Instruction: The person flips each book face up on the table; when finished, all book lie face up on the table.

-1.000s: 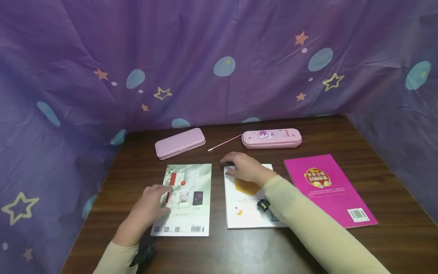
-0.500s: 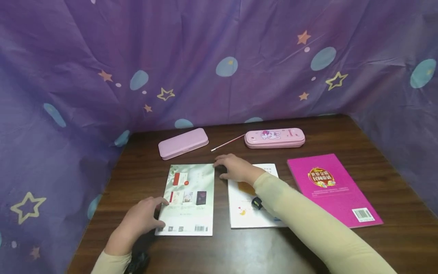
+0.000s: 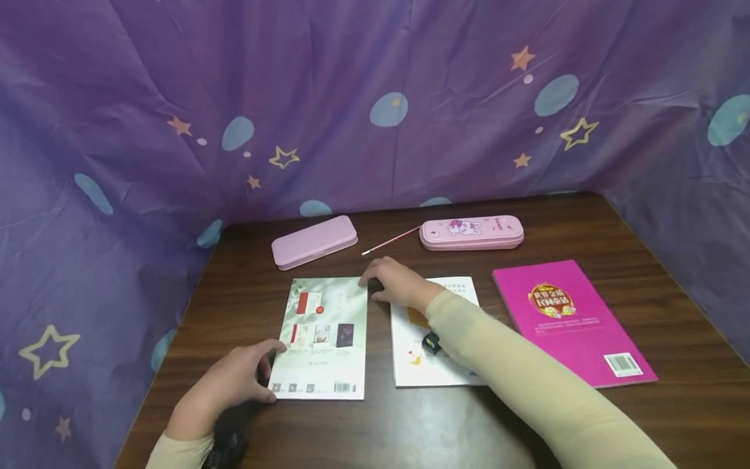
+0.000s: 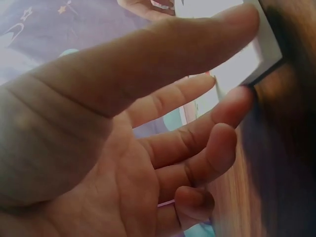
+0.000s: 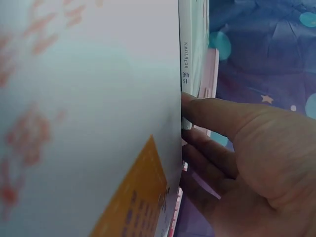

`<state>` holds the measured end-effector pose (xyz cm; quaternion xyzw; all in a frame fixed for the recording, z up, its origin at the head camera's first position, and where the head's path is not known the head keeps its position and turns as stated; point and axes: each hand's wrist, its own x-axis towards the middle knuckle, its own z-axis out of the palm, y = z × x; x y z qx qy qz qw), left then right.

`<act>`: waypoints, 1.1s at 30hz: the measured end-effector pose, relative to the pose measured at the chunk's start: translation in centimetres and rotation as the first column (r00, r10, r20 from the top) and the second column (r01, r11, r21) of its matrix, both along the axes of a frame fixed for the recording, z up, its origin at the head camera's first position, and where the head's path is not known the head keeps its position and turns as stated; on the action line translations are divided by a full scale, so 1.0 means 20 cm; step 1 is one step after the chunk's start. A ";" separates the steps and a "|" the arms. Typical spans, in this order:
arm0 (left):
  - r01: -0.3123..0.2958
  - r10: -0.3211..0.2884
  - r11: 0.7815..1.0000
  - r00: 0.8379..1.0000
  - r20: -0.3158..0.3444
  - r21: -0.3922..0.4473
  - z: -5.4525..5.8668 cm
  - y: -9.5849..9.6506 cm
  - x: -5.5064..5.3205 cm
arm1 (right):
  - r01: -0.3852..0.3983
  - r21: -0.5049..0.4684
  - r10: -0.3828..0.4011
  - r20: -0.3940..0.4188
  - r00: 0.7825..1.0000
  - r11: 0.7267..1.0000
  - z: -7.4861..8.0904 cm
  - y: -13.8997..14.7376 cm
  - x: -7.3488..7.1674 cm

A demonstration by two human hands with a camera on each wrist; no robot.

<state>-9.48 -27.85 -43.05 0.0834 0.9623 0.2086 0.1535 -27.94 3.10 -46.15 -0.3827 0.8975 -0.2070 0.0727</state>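
Note:
A thin book with a pale green and white cover (image 3: pixel 328 368) lies flat on the dark wood table (image 3: pixel 404 436), left of the middle. My left hand (image 3: pixel 225 384) is at its left side, thumb by the near left corner and fingertips along the edge. In the left wrist view the thumb (image 4: pixel 197 47) overlaps the book's white corner, the other fingers loosely bent. My right hand (image 3: pixel 398 283) reaches across a white book (image 3: pixel 430 371) to the green book's far right corner. The right wrist view shows fingertips right at its lettered spine (image 5: pixel 186 54); the white cover hides part.
A magenta book (image 3: pixel 577 332) lies on the right. Along the back are a plain pink pencil case (image 3: pixel 315 242), a thin red stick (image 3: pixel 391 240) with a pale tip and a pink pencil case with a rabbit (image 3: pixel 471 233). A purple curtain (image 3: pixel 328 85) encloses the table.
The right hand has moved left from over the white book to the green book's corner. The left hand has drawn back from over the green cover to its left edge.

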 end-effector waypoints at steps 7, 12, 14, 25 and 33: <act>0.001 -0.001 1.000 1.000 0.006 -0.015 0.00 0.01 -0.01 | 0.037 -0.029 -0.038 -0.036 0.999 0.999 0.00 -0.04 -0.01; 0.009 -0.009 1.000 1.000 0.006 -0.023 0.00 0.01 -0.01 | 0.043 -0.014 -0.044 -0.096 0.994 0.999 -0.01 -0.05 -0.02; 0.010 -0.010 0.999 1.000 0.003 -0.030 -0.01 0.01 -0.01 | 0.030 -0.014 -0.031 -0.124 0.992 0.999 -0.01 -0.04 -0.02; 0.004 -0.003 0.997 1.000 0.021 -0.073 0.00 0.00 0.00 | -0.019 -0.043 0.012 -0.165 0.986 0.999 0.02 -0.01 -0.03; 0.042 -0.044 0.997 0.999 -0.022 -0.057 0.00 -0.03 0.00 | -0.016 -0.220 0.002 -0.060 0.998 0.975 0.02 0.02 -0.03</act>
